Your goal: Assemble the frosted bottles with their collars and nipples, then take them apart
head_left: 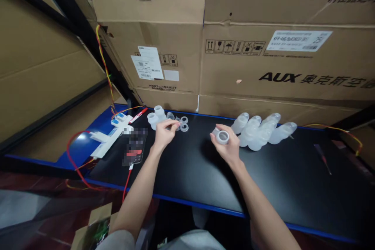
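My right hand [227, 144] is wrapped around a small translucent white plastic bottle [223, 137], its open round mouth facing up toward me. My left hand [165, 133] is closed in a pinch over the back of the table, just beside clear plastic rings [184, 127]. Whatever sits between its fingertips is too small to make out. Behind that hand stand two open translucent bottles [152, 118] and a few clear domed pieces [170, 115]. To the right of my right hand, several frosted bottles with rounded tops [255, 134] are grouped together, some leaning.
On the black table [190, 164] lie a phone [134, 146] with a red cable, a white power strip [109, 138], a red marker [138, 115] and, far right, a screwdriver [323, 159]. Large cardboard boxes [234, 74] wall off the back. An opened carton [93, 226] is below left.
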### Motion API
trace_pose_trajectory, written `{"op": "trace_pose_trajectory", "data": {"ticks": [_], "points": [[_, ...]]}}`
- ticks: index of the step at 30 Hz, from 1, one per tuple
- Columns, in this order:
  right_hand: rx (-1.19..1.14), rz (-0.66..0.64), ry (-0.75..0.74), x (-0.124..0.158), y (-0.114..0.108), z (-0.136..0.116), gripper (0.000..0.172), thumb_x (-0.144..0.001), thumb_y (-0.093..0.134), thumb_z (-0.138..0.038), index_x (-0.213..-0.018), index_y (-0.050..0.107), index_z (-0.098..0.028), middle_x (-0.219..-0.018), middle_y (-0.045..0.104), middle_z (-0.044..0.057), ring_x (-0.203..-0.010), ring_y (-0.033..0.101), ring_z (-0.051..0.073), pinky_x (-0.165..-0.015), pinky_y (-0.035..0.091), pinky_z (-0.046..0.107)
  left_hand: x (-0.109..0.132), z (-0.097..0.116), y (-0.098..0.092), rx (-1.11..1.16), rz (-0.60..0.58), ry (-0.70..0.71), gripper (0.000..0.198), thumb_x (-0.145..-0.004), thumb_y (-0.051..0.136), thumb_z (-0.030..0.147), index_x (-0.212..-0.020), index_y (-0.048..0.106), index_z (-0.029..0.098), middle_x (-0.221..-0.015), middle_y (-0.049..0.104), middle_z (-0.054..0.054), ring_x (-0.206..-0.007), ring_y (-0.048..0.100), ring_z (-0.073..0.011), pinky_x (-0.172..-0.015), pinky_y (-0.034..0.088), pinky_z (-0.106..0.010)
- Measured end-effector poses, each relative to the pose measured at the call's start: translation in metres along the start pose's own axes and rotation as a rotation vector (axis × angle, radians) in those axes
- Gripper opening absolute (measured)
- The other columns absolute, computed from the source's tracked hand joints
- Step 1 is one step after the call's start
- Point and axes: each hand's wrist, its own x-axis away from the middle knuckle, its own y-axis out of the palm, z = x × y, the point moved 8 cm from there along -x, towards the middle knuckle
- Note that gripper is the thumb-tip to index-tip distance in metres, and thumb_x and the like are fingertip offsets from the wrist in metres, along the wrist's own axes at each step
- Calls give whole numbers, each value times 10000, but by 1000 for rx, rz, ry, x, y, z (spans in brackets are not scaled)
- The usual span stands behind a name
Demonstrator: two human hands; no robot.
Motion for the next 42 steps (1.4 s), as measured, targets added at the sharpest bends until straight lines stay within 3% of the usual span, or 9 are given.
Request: {"op": "trace_pose_trajectory", "data": {"ticks": [5, 10, 15, 19, 25, 30, 34, 37, 42], "points": [[1, -246, 0, 17, 35, 2, 275, -895, 840, -384, -1119, 755, -250, -1122, 790, 74, -1004, 760, 269, -944, 595, 440, -2, -18, -12, -630, -318, -148, 132, -816, 831, 249, -944, 850, 224, -754, 747, -27, -708, 675, -203, -742, 517, -334], [82, -353, -9, 26, 48, 6, 262, -879, 856, -401, -1071, 753, -255, -1081, 781, 63, -1035, 721, 292, -990, 495, 480, 7, -23, -6, -861, -443, -259, 266, -872, 728, 212, -1113, 840, 224, -863, 793, -84, -862, 742, -272, -822, 536, -363], [43, -356, 33, 24, 47, 10, 247, -910, 817, -392, -1099, 744, -250, -1122, 817, 71, -1065, 739, 301, -1011, 472, 479, 8, -21, 7, -824, -460, -213, 342, -911, 655, 166, -1213, 811, 206, -843, 786, -85, -864, 750, -271, -822, 538, -358], [-20, -346, 131, 24, 48, 13, 268, -880, 825, -390, -1103, 773, -251, -1142, 828, 76, -1045, 754, 300, -1048, 488, 500, 10, -2, 19, -651, -423, -88, 449, -913, 683, 187, -1355, 745, 239, -758, 745, -16, -754, 723, -223, -772, 546, -335], [-400, -287, 504, 35, 55, 33, 438, -793, 899, -510, -1098, 782, -217, -1081, 827, 89, -934, 772, 272, -876, 610, 418, 36, 55, 63, -127, -551, 237, 429, -937, 769, 322, -1363, 726, 304, -1304, 761, -55, -1048, 747, -204, -779, 603, -302], [-493, -284, 595, 37, 60, 36, 480, -741, 940, -516, -1071, 776, -210, -993, 826, 80, -860, 768, 263, -846, 625, 420, 40, 57, 73, 6, -532, 240, 375, -956, 728, 277, -1330, 726, 249, -1314, 765, -85, -1077, 762, -208, -778, 637, -305], [-421, -256, 560, 33, 56, 37, 465, -793, 895, -554, -1085, 767, -216, -1014, 815, 85, -867, 748, 260, -848, 611, 420, 30, 45, 57, -120, -468, 186, 498, -862, 748, 194, -1349, 656, 242, -1250, 785, -60, -1038, 775, -207, -842, 642, -324], [-305, -212, 540, 30, 48, 45, 473, -821, 858, -594, -1087, 758, -217, -1013, 784, 88, -868, 723, 262, -859, 599, 433, 25, 36, 46, -311, -447, 172, 399, -838, 730, 170, -1229, 714, 253, -1289, 755, -49, -981, 769, -202, -848, 627, -323], [-37, -179, 370, 25, 34, 43, 454, -847, 834, -621, -1084, 783, -237, -1102, 684, 103, -1033, 685, 297, -1001, 559, 482, 24, 15, 50, -611, -496, 131, 329, -874, 740, 210, -1196, 782, 259, -1267, 755, -68, -1100, 762, -277, -948, 610, -386]]}}
